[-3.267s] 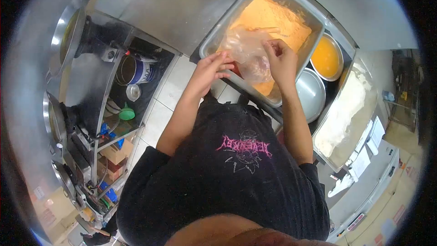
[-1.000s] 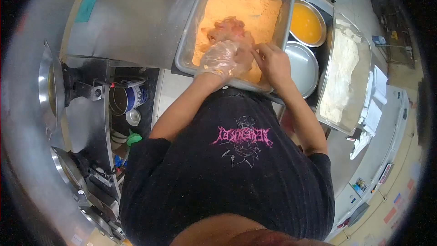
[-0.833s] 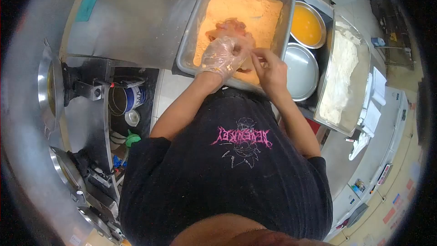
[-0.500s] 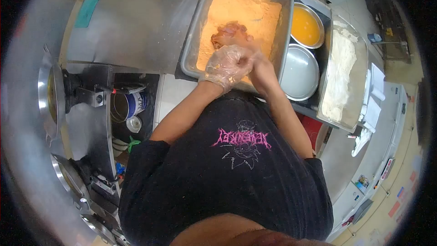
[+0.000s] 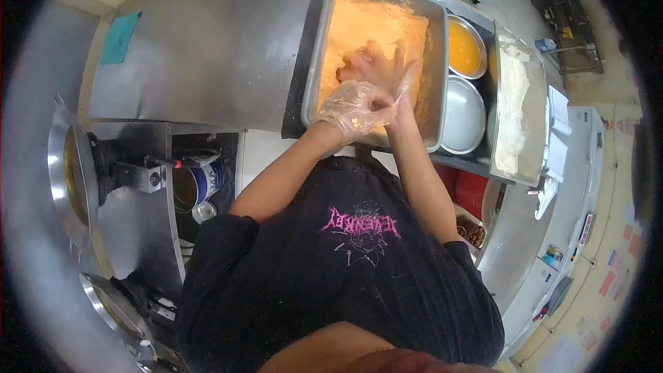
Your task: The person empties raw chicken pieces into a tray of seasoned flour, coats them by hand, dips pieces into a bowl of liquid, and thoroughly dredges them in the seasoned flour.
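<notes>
My left hand (image 5: 353,107), in a clear plastic glove with orange crumbs on it, is closed in a pinch at the base of my right hand. Between its fingertips is thin clear plastic that looks like the edge of a glove on my right hand. My right hand (image 5: 387,69) has its fingers spread over the grey tub (image 5: 314,62). Orange breading powder (image 5: 376,17) fills much of the tub. Some reddish raw meat (image 5: 343,74) rests on the powder, partly hidden behind my hands.
Right of the tub stand a metal bowl of yellow-orange liquid (image 5: 464,48), a bowl of pale liquid (image 5: 463,114) and a long clear container with white flour (image 5: 512,110). A steel counter (image 5: 200,55) extends left. Wide pans (image 5: 72,173) sit on burners at far left.
My right hand's fingers have opened and spread, while my left hand stays at its base. The view has shifted, so the tub appears farther right and the meat is more covered.
</notes>
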The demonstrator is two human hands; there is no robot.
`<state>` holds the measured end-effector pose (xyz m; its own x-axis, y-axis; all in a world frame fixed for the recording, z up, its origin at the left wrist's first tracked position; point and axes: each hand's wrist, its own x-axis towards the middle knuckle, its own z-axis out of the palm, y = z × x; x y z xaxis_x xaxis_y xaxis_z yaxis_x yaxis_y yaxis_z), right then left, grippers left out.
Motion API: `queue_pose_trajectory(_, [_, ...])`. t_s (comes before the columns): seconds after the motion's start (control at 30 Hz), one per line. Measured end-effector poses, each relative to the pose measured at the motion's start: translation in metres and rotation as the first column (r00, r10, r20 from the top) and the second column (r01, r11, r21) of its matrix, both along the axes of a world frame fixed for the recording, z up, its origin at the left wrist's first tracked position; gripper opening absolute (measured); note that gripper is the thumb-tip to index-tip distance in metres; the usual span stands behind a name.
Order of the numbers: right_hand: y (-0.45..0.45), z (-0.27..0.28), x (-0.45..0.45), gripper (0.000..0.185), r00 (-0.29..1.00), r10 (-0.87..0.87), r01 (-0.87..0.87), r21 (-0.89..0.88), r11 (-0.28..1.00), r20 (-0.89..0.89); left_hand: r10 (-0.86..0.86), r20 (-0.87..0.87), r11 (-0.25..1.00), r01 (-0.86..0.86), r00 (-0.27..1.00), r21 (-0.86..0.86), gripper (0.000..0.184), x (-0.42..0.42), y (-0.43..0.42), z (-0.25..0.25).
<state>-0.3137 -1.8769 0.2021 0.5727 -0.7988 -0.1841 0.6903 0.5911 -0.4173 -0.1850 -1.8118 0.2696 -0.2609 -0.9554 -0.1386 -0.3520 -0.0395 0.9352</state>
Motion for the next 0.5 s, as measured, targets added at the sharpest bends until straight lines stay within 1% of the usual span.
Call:
queue_pose_trajectory(0.07, [0.004, 0.013, 0.016, 0.098, 0.951, -0.240, 0.227, -0.085, 0.970, -0.195, -0.116, 0.141, 0.993, 0.116, 0.983, 0.004, 0.024, 0.016, -0.002, 0.010])
queue_pose_trajectory(0.1, [0.005, 0.010, 0.020, 0.098, 0.947, -0.251, 0.237, -0.089, 0.967, -0.200, -0.126, 0.135, 0.992, 0.127, 0.983, 0.001, 0.024, 0.021, -0.002, 0.007])
queue_pose_trajectory(0.17, [0.008, 0.000, 0.025, 0.099, 0.915, -0.353, 0.368, 0.046, 0.929, -0.194, -0.209, 0.225, 0.964, 0.240, 0.952, -0.117, 0.021, 0.028, -0.002, -0.002])
queue_pose_trajectory(0.2, [0.006, 0.008, 0.031, 0.099, 0.910, -0.367, 0.381, 0.040, 0.924, -0.195, -0.222, 0.223, 0.960, 0.253, 0.949, -0.122, 0.021, 0.031, -0.003, -0.004])
queue_pose_trajectory(0.27, [0.006, 0.021, 0.040, 0.102, 0.878, -0.400, 0.411, -0.013, 0.911, -0.264, -0.268, -0.022, 0.962, 0.269, 0.963, 0.054, 0.018, 0.034, -0.002, -0.009])
queue_pose_trajectory(0.3, [0.002, 0.021, 0.045, 0.102, 0.870, -0.415, 0.427, -0.012, 0.904, -0.266, -0.285, -0.024, 0.957, 0.286, 0.958, 0.055, 0.018, 0.030, 0.003, -0.016])
queue_pose_trajectory(0.37, [-0.014, 0.020, 0.051, 0.100, 0.815, -0.423, 0.501, 0.115, 0.858, -0.396, -0.395, -0.059, 0.916, 0.389, 0.917, -0.094, 0.015, 0.018, 0.015, -0.033])
queue_pose_trajectory(0.4, [-0.015, 0.010, 0.043, 0.100, 0.813, -0.430, 0.506, 0.110, 0.856, -0.392, -0.401, -0.055, 0.914, 0.395, 0.914, -0.099, 0.015, 0.018, 0.015, -0.041])
queue_pose_trajectory(0.43, [-0.018, -0.008, 0.028, 0.096, 0.853, -0.435, 0.469, 0.057, 0.881, -0.288, -0.265, -0.232, 0.964, 0.260, 0.936, -0.051, 0.015, 0.021, 0.013, -0.047])
queue_pose_trajectory(0.47, [-0.025, -0.017, 0.016, 0.093, 0.886, -0.428, 0.434, -0.002, 0.901, -0.180, -0.111, -0.392, 0.991, 0.130, 0.913, 0.021, 0.015, 0.025, 0.007, -0.053])
queue_pose_trajectory(0.5, [-0.025, -0.014, 0.009, 0.093, 0.887, -0.429, 0.435, -0.004, 0.900, -0.172, -0.063, -0.444, 0.997, 0.075, 0.894, 0.008, 0.016, 0.036, -0.004, -0.061])
